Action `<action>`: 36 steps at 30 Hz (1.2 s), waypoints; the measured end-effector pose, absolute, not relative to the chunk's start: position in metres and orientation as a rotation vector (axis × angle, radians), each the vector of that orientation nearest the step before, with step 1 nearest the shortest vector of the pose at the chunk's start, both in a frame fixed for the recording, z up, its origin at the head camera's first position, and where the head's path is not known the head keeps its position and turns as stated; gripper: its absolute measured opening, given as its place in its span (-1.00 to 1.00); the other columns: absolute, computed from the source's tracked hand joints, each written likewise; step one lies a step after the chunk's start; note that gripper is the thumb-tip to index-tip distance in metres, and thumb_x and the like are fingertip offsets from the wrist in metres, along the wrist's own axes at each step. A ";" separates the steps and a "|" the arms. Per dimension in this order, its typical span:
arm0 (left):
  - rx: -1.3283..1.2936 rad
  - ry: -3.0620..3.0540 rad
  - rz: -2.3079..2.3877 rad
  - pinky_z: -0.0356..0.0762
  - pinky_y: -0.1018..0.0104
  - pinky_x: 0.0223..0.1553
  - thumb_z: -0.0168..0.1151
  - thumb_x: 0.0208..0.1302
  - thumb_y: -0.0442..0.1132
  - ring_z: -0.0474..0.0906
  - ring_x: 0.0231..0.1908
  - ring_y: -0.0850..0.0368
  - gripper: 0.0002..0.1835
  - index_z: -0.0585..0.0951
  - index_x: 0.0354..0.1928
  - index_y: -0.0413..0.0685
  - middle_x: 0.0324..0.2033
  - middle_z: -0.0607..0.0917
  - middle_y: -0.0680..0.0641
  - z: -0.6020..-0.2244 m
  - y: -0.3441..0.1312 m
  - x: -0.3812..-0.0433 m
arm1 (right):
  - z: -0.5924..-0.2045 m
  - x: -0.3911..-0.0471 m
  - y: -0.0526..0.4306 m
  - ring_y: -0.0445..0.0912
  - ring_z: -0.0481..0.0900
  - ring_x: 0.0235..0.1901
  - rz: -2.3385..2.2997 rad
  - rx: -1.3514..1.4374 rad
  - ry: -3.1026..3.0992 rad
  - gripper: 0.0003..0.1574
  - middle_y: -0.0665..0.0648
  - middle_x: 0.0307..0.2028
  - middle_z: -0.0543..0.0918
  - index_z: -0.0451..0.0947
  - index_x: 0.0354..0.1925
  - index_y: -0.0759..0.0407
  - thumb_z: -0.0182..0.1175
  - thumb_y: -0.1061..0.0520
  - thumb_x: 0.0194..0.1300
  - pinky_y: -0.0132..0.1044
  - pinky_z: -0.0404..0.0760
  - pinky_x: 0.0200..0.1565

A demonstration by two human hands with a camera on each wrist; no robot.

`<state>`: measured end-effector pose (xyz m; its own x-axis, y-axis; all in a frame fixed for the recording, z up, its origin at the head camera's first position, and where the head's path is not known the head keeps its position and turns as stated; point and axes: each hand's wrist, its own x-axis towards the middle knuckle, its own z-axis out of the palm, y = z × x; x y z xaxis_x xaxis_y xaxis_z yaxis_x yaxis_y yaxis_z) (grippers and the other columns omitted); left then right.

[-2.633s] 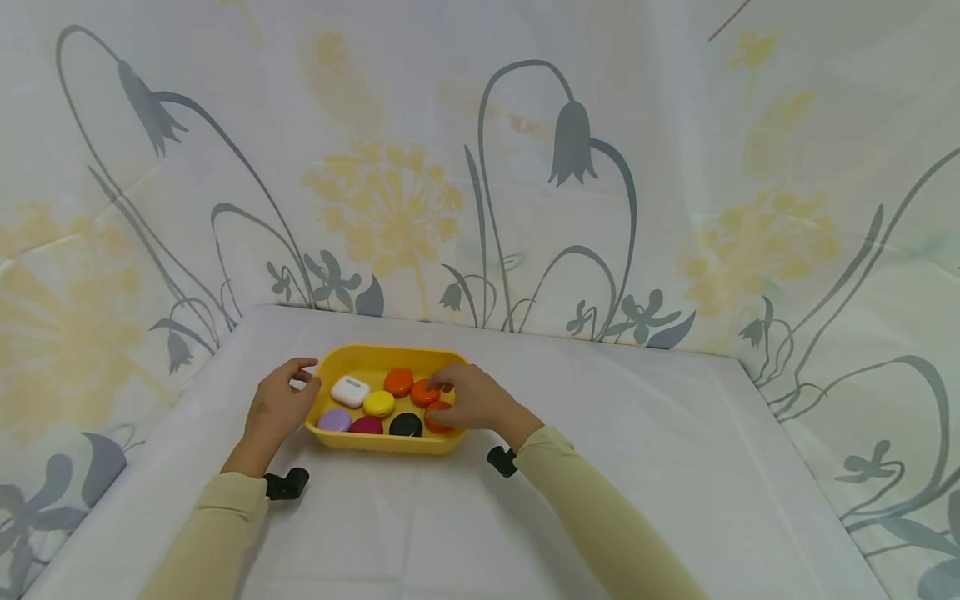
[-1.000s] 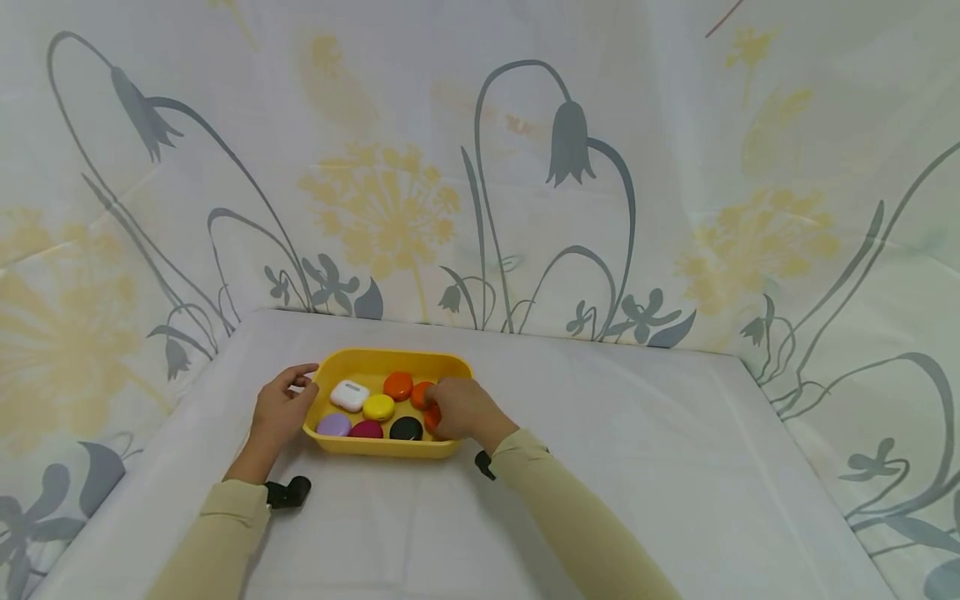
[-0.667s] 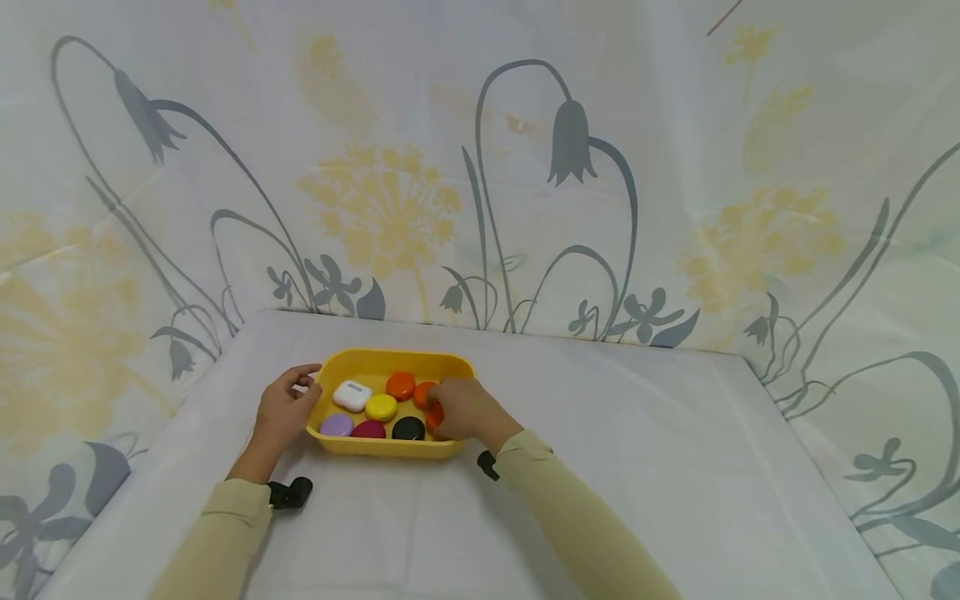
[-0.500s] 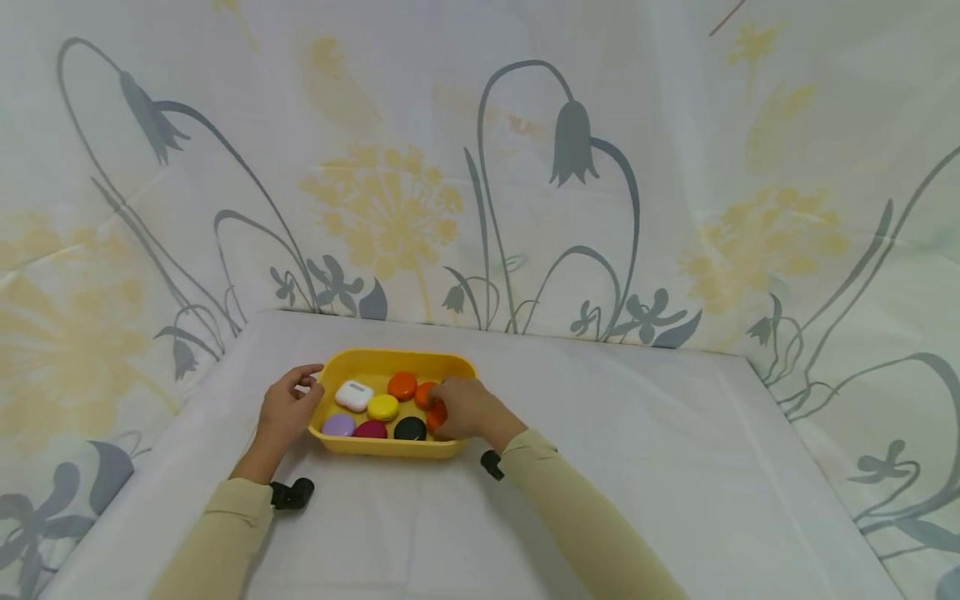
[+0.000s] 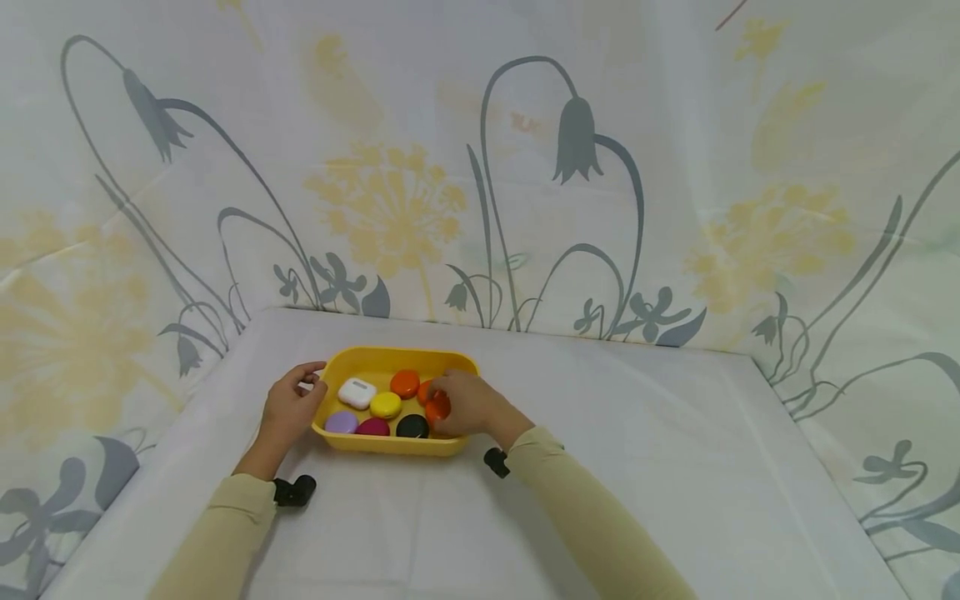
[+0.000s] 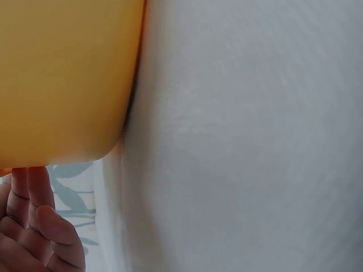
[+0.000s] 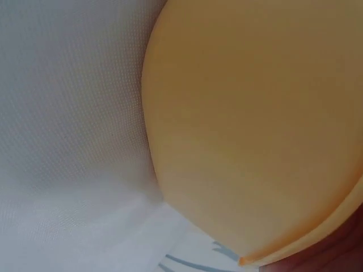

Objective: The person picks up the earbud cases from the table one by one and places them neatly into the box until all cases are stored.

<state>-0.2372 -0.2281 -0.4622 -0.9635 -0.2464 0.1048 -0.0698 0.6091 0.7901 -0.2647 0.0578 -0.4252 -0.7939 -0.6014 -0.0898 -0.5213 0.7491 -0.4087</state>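
Note:
A yellow plastic tray [image 5: 367, 444] sits on the white-covered table, holding several small glossy pieces. My right hand [image 5: 472, 406] reaches over its right end and pinches an orange disc [image 5: 438, 407], which looks tilted. Another orange disc [image 5: 424, 392] is partly hidden behind the fingers, and a third orange disc [image 5: 405, 383] lies to the left. Against the tray's left end rests my left hand [image 5: 295, 402]; in the left wrist view its fingers [image 6: 41, 190] touch the outer wall, others bent. The right wrist view shows mostly the tray wall [image 7: 255, 113], hiding that hand's grasp.
Also in the tray are a white earbud-case-like piece [image 5: 357, 393], a yellow disc [image 5: 386, 405], a lilac disc [image 5: 341, 422], a dark red disc [image 5: 372, 427] and a black disc [image 5: 412, 426]. A floral curtain [image 5: 420, 167] hangs behind the table [image 5: 637, 467].
My right hand has gone down onto the right-hand orange disc and now rises slightly with it. The left hand stays at the tray's end. The whole view has shifted a little.

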 end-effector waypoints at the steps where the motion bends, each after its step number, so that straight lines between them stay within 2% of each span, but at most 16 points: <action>1: 0.261 -2.631 -1.277 0.41 0.47 -0.49 0.02 0.33 -0.18 0.41 -0.37 0.05 -0.56 0.50 0.22 -0.09 -0.12 0.55 -0.17 -0.462 -0.228 -0.237 | -0.424 -0.264 0.058 -0.14 0.41 -0.23 -0.555 -0.887 2.731 -0.61 -0.04 -0.25 0.48 0.57 -0.10 -0.01 0.37 0.02 0.06 -0.42 0.47 -0.27; 8: 0.274 -2.626 -1.272 0.41 0.48 -0.48 0.03 0.32 -0.19 0.41 -0.36 0.05 -0.57 0.50 0.21 -0.08 -0.12 0.55 -0.16 -0.463 -0.228 -0.238 | -0.420 -0.260 0.061 -0.15 0.42 -0.21 -0.581 -0.882 2.755 -0.53 -0.01 -0.12 0.52 0.58 -0.02 0.01 0.37 -0.05 0.07 -0.41 0.48 -0.21; 15: 0.250 -2.622 -1.292 0.41 0.46 -0.49 0.03 0.31 -0.19 0.42 -0.36 0.03 -0.56 0.50 0.21 -0.11 -0.13 0.54 -0.17 -0.462 -0.227 -0.238 | -0.415 -0.257 0.065 -0.13 0.44 -0.18 -0.614 -0.885 2.770 -0.48 0.00 -0.08 0.54 0.59 0.00 0.01 0.39 -0.08 0.05 -0.37 0.52 -0.13; 21: 0.271 -2.625 -1.294 0.41 0.46 -0.48 0.03 0.31 -0.19 0.41 -0.35 0.05 -0.56 0.50 0.21 -0.09 -0.13 0.54 -0.16 -0.464 -0.228 -0.238 | -0.409 -0.257 0.070 -0.12 0.47 -0.14 -0.645 -0.946 2.784 -0.51 0.04 0.02 0.57 0.60 0.00 0.03 0.36 -0.01 0.06 -0.32 0.54 -0.04; 36: 0.284 -2.634 -1.301 0.41 0.46 -0.48 0.03 0.32 -0.18 0.40 -0.35 0.05 -0.56 0.49 0.22 -0.08 -0.12 0.53 -0.15 -0.462 -0.228 -0.237 | -0.395 -0.258 0.082 -0.13 0.46 -0.18 -0.731 -0.936 2.801 -0.53 0.00 -0.13 0.53 0.59 -0.03 0.06 0.35 0.05 0.03 -0.38 0.55 -0.12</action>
